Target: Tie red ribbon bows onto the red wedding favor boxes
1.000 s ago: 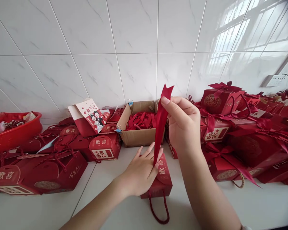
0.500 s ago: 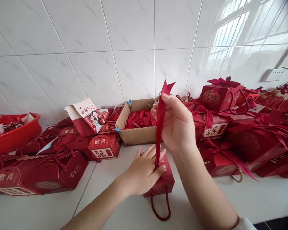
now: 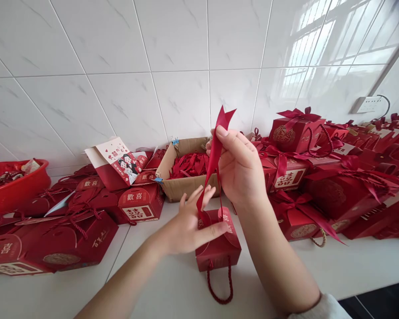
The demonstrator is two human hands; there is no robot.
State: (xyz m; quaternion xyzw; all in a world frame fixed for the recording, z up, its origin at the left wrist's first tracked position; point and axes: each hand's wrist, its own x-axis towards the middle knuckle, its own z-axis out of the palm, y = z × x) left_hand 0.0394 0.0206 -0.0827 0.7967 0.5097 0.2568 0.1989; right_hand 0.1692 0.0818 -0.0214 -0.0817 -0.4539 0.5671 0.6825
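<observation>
My right hand [image 3: 241, 164] pinches the upper ends of a dark red ribbon [image 3: 216, 153] between thumb and fingers, high over a small red gift box [image 3: 217, 252]. Two strands of the ribbon run down from it to the top of the box. My left hand [image 3: 189, 226] is open at the box's left side, thumb stretched over the lid and fingers spread behind one strand. The box lies on the white counter with its twisted cord handle [image 3: 221, 301] hanging toward me. Part of the lid is hidden by my left thumb.
Behind the box stands a cardboard carton [image 3: 186, 188] full of red ribbons. Folded red boxes [image 3: 141, 204] and a red basin [image 3: 23, 181] with wrapped pieces are on the left. Many ribboned boxes [image 3: 297, 133] are piled on the right, before a tiled wall [image 3: 179, 88].
My left hand has lifted off the lid and shifted left, fingers spreading. The ribbon's strands have parted, one now slanting left. My right hand still pinches the ribbon's ends.
</observation>
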